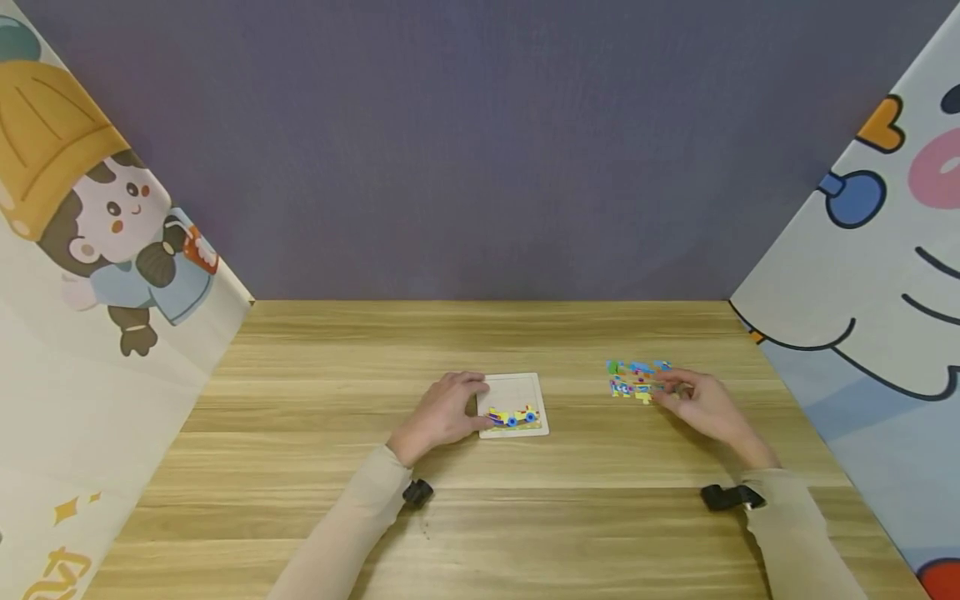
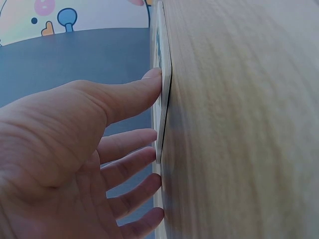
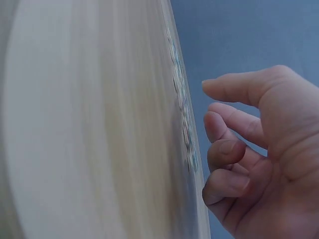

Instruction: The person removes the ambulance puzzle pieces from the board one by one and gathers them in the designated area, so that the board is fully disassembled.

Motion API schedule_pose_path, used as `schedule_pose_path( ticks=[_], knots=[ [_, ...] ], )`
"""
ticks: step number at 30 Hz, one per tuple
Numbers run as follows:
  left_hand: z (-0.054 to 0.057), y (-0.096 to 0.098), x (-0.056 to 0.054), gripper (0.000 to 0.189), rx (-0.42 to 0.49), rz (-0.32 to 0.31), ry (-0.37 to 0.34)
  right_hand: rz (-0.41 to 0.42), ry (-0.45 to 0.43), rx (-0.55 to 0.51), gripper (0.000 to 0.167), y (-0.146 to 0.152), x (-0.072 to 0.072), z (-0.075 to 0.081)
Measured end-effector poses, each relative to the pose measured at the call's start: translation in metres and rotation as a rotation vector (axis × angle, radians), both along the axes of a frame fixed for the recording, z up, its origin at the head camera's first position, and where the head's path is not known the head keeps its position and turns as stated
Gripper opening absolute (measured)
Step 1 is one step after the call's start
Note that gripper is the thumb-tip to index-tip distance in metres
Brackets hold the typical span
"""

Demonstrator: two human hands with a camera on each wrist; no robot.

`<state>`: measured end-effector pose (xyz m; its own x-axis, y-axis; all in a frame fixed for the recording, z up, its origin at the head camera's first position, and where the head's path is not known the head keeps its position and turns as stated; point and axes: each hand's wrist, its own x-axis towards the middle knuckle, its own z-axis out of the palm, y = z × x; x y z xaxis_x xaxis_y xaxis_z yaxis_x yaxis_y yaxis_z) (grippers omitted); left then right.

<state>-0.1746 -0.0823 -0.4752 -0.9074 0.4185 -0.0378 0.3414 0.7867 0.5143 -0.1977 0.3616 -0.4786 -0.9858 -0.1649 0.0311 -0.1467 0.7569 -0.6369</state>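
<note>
"Head view, item 1: puzzle tray (image 1: 514, 389), ctr., lower strip holding yellow-blue pcs (image 1: 513, 417); your L hand (image 1: 444, 410) rests its thumb on it, fingers loose. Item 2?"

"Loose jigsaw pcs (image 1: 642, 388), R of tray; your R hand (image 1: 705, 406) just beside, thumb & index parted, nothing held. Step, prob.: pc. selection. Next you'd need one clean pinch."

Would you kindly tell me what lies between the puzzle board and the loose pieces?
Only bare wooden tabletop separates the puzzle board from the loose pieces, as the head view shows.
</note>
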Motion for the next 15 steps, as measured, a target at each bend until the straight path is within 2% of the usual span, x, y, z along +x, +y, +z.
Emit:
schedule_pose_path(
  ticks=[15],
  knots=[
    [0.001,0.001,0.001,0.063,0.022,0.011,-0.008,0.085,0.005,-0.015,0.035,-0.029,-0.002,-0.004]
  ],
)
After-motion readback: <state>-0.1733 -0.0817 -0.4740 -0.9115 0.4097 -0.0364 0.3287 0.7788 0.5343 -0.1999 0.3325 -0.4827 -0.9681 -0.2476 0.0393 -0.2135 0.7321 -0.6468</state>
